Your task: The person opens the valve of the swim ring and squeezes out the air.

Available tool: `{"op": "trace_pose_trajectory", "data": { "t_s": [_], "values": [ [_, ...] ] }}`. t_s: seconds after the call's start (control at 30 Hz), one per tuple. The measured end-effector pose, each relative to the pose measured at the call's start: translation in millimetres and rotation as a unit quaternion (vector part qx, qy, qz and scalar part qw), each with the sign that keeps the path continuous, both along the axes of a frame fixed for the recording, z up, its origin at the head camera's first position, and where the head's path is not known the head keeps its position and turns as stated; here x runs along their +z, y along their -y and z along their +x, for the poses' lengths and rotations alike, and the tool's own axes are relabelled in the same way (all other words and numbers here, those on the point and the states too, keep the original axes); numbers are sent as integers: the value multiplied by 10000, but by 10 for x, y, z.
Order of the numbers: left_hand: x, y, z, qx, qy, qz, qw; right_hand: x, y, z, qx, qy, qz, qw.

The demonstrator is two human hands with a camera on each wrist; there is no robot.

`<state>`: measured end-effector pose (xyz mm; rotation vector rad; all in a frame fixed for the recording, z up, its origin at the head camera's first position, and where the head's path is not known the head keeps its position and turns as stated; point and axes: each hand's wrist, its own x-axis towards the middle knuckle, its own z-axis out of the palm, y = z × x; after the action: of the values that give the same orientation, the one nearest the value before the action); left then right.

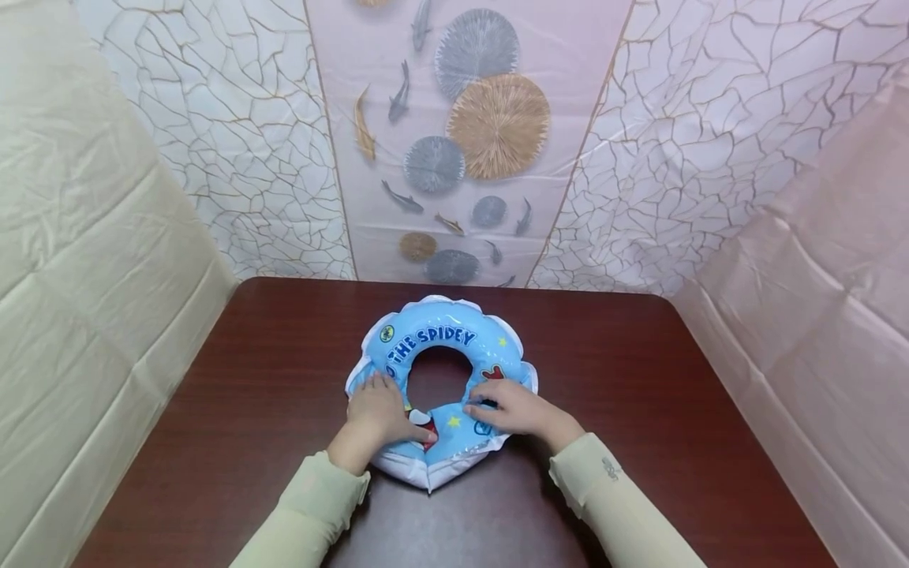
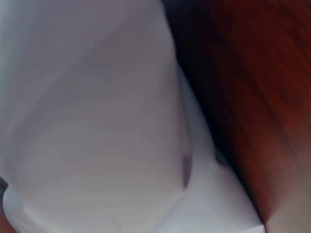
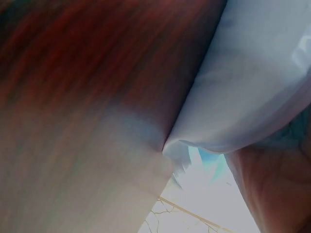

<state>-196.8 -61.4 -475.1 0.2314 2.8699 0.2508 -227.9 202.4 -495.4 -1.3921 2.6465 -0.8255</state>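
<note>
A light blue inflatable swim ring (image 1: 447, 315) lies on the table, with a scalloped white edge, blue lettering and yellow stars. On its lower left part rests my left hand (image 1: 376, 412), fingers on the surface and thumb stretched over a red printed patch. My right hand (image 1: 513, 405) touches the lower right part, its fingers bent slightly and pointing at the central hole. The white underside of the ring (image 3: 243, 82) fills much of the right wrist view, beside the right palm (image 3: 272, 184). A blurred pale surface (image 2: 97, 116) covers most of the left wrist view; the left fingers are hidden there.
The dark red-brown table (image 1: 639, 442) extends around the ring on all sides. Patterned cloth (image 1: 440, 229) hangs behind its far edge. Beige cloth walls (image 1: 85, 300) stand at the left and right sides.
</note>
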Motion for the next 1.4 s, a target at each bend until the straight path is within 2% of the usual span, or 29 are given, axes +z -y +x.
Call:
{"op": "trace_pose_trajectory", "data": {
  "t_s": [0.27, 0.77, 1.4],
  "values": [
    [31, 21, -24, -16, 42, 28, 10000, 53, 30, -12, -186, 279, 416, 9986],
    [65, 31, 2, -143, 62, 219, 9996, 55, 42, -8, -193, 419, 581, 9972],
    [-10, 4, 2, -137, 120, 101, 9998, 23, 44, 6, -249, 534, 686, 9959]
  ]
}}
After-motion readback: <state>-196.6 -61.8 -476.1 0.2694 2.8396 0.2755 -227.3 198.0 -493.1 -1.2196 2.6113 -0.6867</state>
